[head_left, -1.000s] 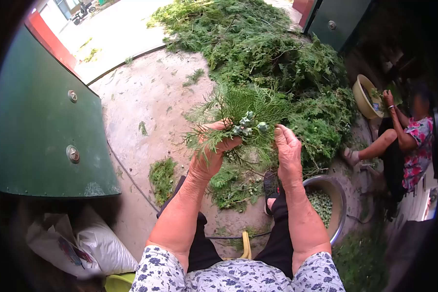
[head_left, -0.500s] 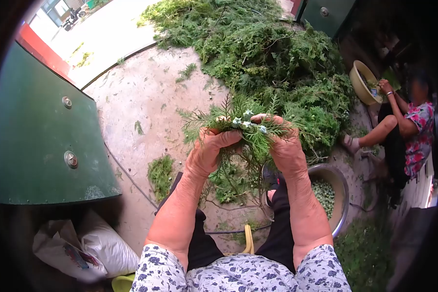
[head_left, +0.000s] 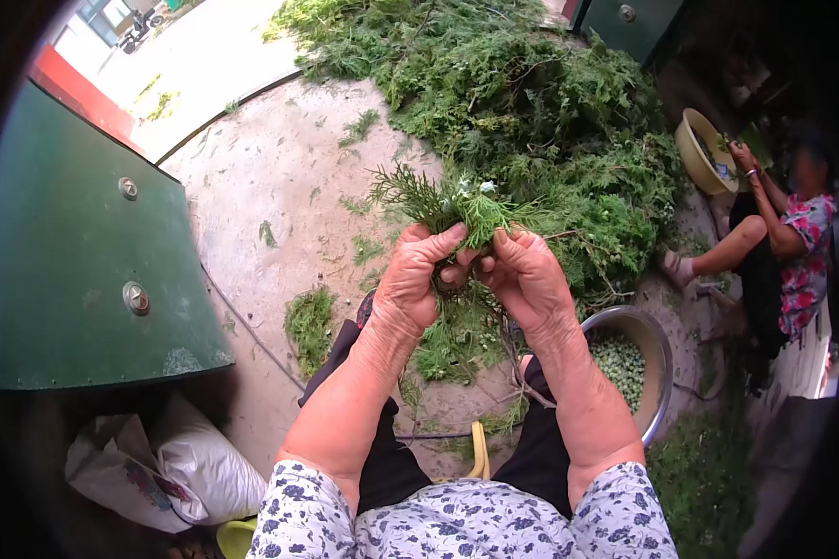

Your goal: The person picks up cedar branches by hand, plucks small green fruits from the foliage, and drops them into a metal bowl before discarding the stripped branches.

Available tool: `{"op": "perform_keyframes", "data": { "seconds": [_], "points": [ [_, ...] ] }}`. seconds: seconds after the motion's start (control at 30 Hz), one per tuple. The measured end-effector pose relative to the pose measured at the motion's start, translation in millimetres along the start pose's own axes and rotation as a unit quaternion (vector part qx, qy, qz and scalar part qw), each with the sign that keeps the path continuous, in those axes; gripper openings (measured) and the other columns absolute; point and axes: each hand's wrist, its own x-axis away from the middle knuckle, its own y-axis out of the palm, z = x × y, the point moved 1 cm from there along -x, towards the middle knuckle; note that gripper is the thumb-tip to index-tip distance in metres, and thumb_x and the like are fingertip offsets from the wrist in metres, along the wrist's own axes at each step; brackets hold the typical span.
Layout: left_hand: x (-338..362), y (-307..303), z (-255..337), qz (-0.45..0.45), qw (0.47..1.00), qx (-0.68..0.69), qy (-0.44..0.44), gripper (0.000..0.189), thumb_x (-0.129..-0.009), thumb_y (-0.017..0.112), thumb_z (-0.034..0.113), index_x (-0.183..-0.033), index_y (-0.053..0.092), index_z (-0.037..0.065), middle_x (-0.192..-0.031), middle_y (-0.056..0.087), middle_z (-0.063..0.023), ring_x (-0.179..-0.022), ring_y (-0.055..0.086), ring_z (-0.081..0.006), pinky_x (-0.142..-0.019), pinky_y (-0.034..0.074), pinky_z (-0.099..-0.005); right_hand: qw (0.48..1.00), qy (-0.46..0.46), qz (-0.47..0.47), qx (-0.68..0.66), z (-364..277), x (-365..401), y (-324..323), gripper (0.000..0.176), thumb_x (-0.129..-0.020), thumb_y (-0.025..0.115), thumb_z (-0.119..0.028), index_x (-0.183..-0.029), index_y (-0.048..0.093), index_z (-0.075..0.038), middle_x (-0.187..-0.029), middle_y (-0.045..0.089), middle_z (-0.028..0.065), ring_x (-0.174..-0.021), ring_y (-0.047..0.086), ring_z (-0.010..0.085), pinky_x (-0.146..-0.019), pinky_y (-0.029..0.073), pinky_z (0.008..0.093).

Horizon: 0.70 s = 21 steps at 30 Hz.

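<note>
Between my two hands is a leafy green conifer sprig with a few pale bluish cones near its top. My left hand is closed, its thumb pressed along the left side of the sprig. On the other side my right hand pinches the foliage between thumb and bent fingers. Woody stems hang below my hands toward my knees. By my right leg stands a metal basin holding many small green cones.
A large heap of cut green branches covers the floor ahead. At the right a seated person works over a yellowish basin. A green metal door stands at left, with white sacks below it.
The sprig has turned in my hands, its cones now higher. Both hands have come closer together and slightly lower, and my right fingers have curled inward.
</note>
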Motion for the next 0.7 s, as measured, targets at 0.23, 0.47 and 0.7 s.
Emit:
{"op": "perform_keyframes", "data": {
  "seconds": [0.23, 0.47, 0.7],
  "points": [
    [-2, -6, -2, -0.023, 0.999, 0.025, -0.024, 0.011, -0.083, 0.061, 0.011, -0.085, 0.056, 0.001, -0.070, 0.058, -0.0044, -0.051, 0.048, -0.0058, -0.039, 0.033, -0.0158, 1.000, 0.008, -0.005, -0.021, 5, -1, -6, 0.015, -0.088, 0.055, -0.014, -0.099, 0.057, -0.005, -0.082, 0.062, 0.0029, -0.063, 0.053, 0.0072, -0.058, 0.045, 0.0210],
    [-4, -6, -2, 0.029, 0.999, 0.021, -0.031, 0.011, -0.082, 0.062, 0.014, -0.081, 0.057, 0.004, -0.064, 0.055, -0.0018, -0.046, 0.043, -0.0051, -0.039, 0.031, -0.0164, 0.996, -0.043, -0.019, 0.074, 1, -2, 6, 0.018, -0.089, 0.055, -0.019, -0.097, 0.058, -0.004, -0.083, 0.064, 0.0036, -0.063, 0.053, 0.0070, -0.057, 0.044, 0.0213],
    [-5, -3, -3, 0.062, 0.997, -0.012, -0.036, 0.011, -0.080, 0.064, 0.012, -0.076, 0.056, 0.006, -0.061, 0.054, -0.0007, -0.045, 0.042, -0.0043, -0.039, 0.029, -0.0169, 0.989, -0.060, 0.023, 0.131, 5, -2, 3, 0.021, -0.088, 0.056, -0.024, -0.096, 0.057, -0.005, -0.075, 0.060, 0.0012, -0.060, 0.051, 0.0070, -0.053, 0.043, 0.0223]
  ]
}}
